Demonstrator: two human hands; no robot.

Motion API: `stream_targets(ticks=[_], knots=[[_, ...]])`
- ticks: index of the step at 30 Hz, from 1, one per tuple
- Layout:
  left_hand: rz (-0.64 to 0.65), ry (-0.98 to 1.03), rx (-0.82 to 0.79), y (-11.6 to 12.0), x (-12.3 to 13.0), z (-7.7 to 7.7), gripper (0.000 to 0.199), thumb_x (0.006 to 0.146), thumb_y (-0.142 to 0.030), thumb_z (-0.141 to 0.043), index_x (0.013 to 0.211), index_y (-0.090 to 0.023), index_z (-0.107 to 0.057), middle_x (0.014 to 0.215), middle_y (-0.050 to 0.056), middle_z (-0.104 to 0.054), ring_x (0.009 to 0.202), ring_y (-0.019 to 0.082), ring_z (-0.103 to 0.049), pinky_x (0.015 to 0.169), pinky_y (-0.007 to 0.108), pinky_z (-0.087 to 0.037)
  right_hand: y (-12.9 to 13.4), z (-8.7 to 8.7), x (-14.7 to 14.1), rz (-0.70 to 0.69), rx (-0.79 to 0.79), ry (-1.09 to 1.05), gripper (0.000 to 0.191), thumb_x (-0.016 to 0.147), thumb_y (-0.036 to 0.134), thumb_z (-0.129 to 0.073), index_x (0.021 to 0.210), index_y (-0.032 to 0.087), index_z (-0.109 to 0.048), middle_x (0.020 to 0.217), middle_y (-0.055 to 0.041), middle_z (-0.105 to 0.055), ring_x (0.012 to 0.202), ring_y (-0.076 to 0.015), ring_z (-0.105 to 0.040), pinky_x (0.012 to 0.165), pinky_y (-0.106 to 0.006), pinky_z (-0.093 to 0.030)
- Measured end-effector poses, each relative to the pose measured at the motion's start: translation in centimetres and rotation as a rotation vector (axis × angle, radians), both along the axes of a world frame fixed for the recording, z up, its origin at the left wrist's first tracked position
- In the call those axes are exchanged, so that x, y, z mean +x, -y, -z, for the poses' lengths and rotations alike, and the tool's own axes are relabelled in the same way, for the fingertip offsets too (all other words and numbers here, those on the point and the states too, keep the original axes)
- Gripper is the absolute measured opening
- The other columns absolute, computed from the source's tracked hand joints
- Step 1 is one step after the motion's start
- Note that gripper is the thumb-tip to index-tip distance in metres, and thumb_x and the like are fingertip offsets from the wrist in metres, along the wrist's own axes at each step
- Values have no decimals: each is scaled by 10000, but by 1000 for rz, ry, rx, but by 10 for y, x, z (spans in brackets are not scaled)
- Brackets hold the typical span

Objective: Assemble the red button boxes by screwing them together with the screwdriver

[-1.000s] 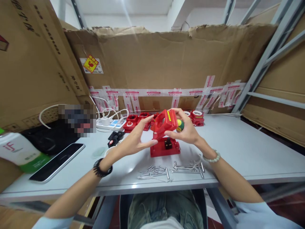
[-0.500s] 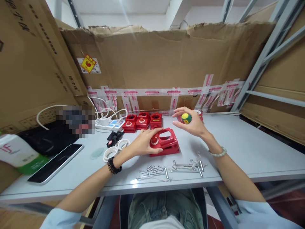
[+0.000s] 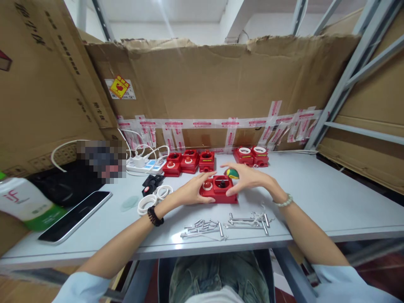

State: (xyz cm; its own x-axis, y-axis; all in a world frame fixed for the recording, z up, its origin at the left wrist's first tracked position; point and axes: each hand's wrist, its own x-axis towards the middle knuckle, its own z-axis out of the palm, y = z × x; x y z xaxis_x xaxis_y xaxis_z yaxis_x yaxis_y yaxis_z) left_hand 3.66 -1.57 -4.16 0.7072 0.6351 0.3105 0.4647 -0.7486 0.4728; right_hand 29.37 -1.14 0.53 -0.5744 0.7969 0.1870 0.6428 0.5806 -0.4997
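A red housing (image 3: 217, 195) lies on the table in front of me, with a red dome on its left part and a black part inside its round opening. My left hand (image 3: 192, 189) grips the left end, thumb in front and fingers behind. At the other end my right hand (image 3: 249, 179) is curved round the housing, its thumb against the front. A rounded green-and-yellow tool handle (image 3: 232, 173) is tucked in that same hand; its shaft, if any, is hidden. Closer to me lie several small screws (image 3: 202, 225) and metal T-shaped bars (image 3: 249, 221) with white cords.
Red housings (image 3: 189, 162) stand at the back; two more (image 3: 251, 156) with white rings are back right. White rings (image 3: 147, 204), black parts (image 3: 152, 184), a power strip (image 3: 151, 166), a phone (image 3: 75, 216) and a bottle (image 3: 30, 206) are left. Cardboard (image 3: 202, 80) walls the back.
The red housing has gone from tilted, with a see-through opening, to flat with a black part in the opening. My right hand has come left and down to it, still carrying the handle.
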Motion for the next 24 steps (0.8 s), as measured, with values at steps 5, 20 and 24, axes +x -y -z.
stream_targets(ticks=[5, 20, 24], knots=[[-87, 101, 36, -6, -1, 7, 785, 760, -418, -728, 1402, -224, -320, 1394, 166, -422, 1289, 319, -447, 1057, 512, -388, 4, 4, -5, 40, 4, 112, 769, 538, 440, -826, 1222, 224, -549, 1135, -87, -664, 945, -273, -644, 797, -406, -518], [-139, -116, 93, 1, -2, 9, 685, 814, -395, -628, 1398, -189, -334, 1361, 179, -452, 1242, 342, -476, 1014, 521, -419, -13, 1, -18, 664, 112, 343, 651, 722, 466, -651, 1199, 92, -413, 1023, -232, -675, 981, -388, -646, 715, -389, -455], [-159, -167, 83, 3, -2, 8, 669, 825, -407, -603, 1397, -191, -330, 1400, 173, -426, 1287, 339, -439, 1034, 521, -409, -42, 6, -34, 711, 121, 297, 678, 732, 488, -683, 1196, 66, -423, 1076, -256, -662, 1040, -400, -632, 755, -385, -464]])
